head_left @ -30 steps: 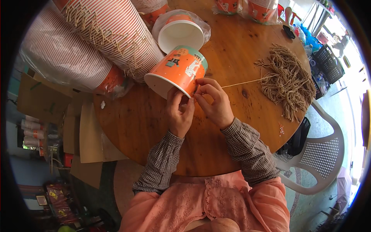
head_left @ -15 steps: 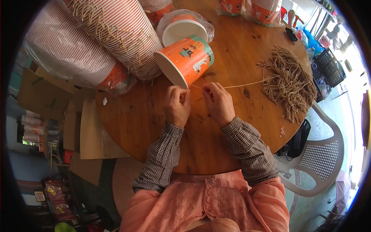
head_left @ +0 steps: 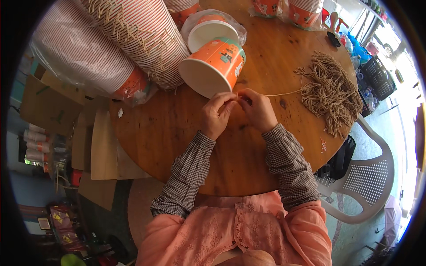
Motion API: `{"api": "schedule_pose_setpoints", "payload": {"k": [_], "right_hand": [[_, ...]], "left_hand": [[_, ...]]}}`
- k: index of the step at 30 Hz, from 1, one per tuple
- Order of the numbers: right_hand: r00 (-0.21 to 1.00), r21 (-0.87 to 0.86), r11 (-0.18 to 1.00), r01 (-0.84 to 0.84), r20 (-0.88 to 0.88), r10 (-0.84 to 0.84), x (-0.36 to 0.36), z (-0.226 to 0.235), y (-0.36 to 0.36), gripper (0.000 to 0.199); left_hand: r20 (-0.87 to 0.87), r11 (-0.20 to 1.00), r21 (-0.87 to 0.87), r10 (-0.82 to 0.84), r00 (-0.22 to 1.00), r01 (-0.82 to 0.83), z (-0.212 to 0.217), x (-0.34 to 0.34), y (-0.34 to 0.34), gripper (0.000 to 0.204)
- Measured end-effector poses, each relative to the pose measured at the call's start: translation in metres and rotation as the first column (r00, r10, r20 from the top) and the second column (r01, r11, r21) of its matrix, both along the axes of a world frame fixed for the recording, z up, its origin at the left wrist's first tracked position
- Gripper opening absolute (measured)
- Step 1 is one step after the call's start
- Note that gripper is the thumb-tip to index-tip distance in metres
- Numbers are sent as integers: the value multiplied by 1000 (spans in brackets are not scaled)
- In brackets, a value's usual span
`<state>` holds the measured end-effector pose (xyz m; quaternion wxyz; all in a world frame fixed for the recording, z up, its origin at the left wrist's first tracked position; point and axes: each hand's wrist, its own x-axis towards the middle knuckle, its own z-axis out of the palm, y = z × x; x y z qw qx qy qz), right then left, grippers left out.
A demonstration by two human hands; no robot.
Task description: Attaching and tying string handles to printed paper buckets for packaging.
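Round wooden table (head_left: 177, 146) carrying everything. Orange paper cup (head_left: 214, 66) lying on side just beyond hands' pinch. Twine bundle (head_left: 330, 93) sprawling right of it. Wrapped cup stacks (head_left: 111, 48) resting far left.

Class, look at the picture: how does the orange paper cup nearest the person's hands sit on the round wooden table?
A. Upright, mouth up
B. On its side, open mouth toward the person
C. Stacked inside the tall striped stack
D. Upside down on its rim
B: the orange paper cup lies tipped on its side, its white inside facing the hands.
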<state>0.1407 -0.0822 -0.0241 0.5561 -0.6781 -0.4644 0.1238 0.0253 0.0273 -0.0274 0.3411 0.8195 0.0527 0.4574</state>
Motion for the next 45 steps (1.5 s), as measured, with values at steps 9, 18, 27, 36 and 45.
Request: {"api": "schedule_pose_setpoints", "payload": {"k": [9, 18, 27, 36, 45], "right_hand": [[908, -81, 972, 219, 381, -172, -17, 3, -7, 10], [864, 59, 988, 144, 479, -154, -18, 21, -12, 10], [941, 23, 1000, 12, 338, -19, -4, 37, -22, 14], [989, 189, 979, 72, 116, -95, -12, 31, -11, 8], [971, 134, 989, 64, 220, -92, -18, 35, -13, 9]], "left_hand": [[66, 987, -157, 50, 997, -39, -6, 2, 3, 13], [-39, 999, -14, 29, 999, -29, 1, 3, -1, 15], [53, 981, 172, 85, 995, -93, -3, 7, 8, 12], [249, 889, 384, 160, 955, -249, 6, 0, -3, 24], [158, 892, 427, 88, 983, -149, 18, -3, -2, 28]]}}
